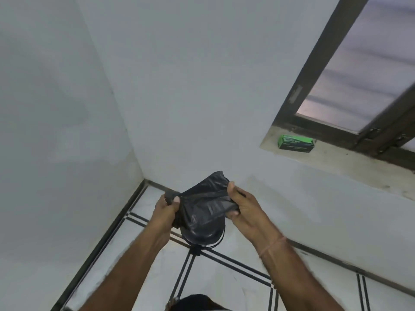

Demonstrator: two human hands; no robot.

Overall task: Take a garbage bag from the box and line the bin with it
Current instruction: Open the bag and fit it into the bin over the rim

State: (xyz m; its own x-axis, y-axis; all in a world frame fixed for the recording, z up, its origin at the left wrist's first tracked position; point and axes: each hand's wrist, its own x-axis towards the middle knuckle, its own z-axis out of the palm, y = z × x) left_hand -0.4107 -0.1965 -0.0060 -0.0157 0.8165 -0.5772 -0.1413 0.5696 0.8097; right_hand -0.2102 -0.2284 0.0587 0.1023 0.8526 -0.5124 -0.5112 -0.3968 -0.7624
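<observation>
Both of my hands hold a crumpled black garbage bag (205,205) in mid-air over the floor. My left hand (165,212) grips its left edge with the thumb on top. My right hand (243,207) pinches its right side between thumb and fingers. Below the bag a dark round shape (203,237) shows on the floor, mostly hidden; I cannot tell whether it is the bin. The green garbage bag box (296,143) lies on the window sill at the upper right, well away from both hands.
White walls meet in a corner (143,179) just beyond my hands. The stone window sill (350,167) juts from the right wall under a dark-framed window (314,70). The floor (224,281) is white tile with black lines. A dark object (197,303) sits at the bottom edge.
</observation>
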